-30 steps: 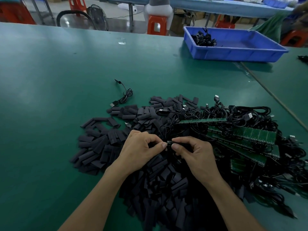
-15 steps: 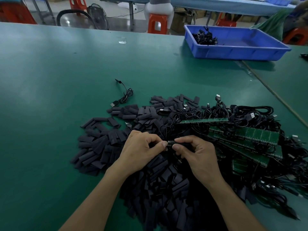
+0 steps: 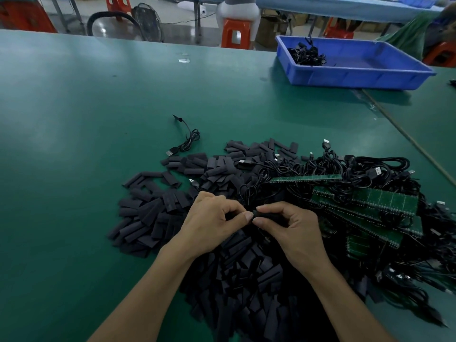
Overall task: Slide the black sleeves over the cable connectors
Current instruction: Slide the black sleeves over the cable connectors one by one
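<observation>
One black sleeve [image 3: 267,215] is pinched between thumb and forefinger of the right hand [image 3: 293,233]. Its other end is pinched by the curled fingers of the left hand [image 3: 212,220]. Both are held over the heap of loose sleeves [image 3: 153,218] by the near edge of the tabletop [image 3: 74,119]. Tangled cables [image 3: 370,174] are piled toward the right edge.

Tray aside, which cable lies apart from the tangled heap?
The small coiled cable alone on the green table, beyond the far edge of the sleeve pile; the rest are tangled among the circuit boards at right.
</observation>
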Demonstrator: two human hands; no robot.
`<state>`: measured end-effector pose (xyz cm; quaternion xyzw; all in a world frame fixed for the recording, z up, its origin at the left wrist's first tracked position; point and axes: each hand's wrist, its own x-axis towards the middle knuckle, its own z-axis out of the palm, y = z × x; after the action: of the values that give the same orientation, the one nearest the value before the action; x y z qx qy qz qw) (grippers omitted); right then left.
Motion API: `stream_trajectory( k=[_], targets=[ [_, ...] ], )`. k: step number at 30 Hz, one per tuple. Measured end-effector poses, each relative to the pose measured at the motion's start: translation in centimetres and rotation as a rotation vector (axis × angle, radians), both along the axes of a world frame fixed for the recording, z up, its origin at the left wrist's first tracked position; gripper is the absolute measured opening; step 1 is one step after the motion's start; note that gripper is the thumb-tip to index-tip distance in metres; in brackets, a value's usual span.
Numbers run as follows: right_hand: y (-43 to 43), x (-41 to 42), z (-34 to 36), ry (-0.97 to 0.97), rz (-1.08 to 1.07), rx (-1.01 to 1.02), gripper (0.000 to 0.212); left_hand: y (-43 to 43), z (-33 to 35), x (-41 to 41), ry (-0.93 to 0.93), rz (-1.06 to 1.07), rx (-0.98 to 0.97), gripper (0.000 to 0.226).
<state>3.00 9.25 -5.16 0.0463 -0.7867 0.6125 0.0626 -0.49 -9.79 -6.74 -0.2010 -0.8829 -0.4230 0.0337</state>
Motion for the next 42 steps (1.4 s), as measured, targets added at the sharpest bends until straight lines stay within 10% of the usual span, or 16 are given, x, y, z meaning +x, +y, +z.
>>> stream_trajectory(
  k=[42],
  targets=[
    [-0.44,0.27,-0.35,0.107,-0.132,0.01,0.03,0.41,0.19,0.24,0.016,0.036,-0.055,0.021]
  ],
)
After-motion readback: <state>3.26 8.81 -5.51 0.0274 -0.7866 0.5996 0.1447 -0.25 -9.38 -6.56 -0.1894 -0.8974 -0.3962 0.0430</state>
